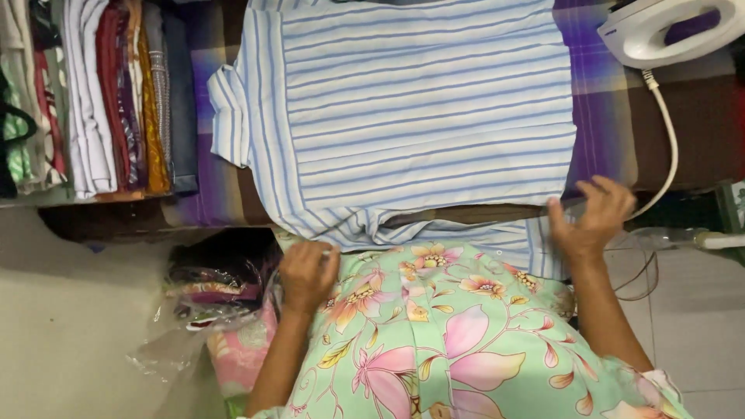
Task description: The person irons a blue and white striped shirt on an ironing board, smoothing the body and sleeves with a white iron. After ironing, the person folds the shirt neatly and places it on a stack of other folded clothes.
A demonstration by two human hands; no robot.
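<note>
Here, the striped shirt (419,109) lies flat on the desk (605,116). Left hand (306,271) and right hand (594,217) each pinch its near hem; even tension should prevent creases.

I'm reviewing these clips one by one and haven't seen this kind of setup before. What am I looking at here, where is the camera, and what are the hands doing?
There is no machine: the single picture comes from a camera worn on a person's head, looking down at their own two bare hands. A blue-and-white striped shirt lies spread on a plaid-covered surface. The left hand grips the shirt's near edge; the right hand rests on its near right corner. A white iron with its cord sits far right, and folded clothes are stacked at left. The flowered fabric below is the person's own clothing.
</note>
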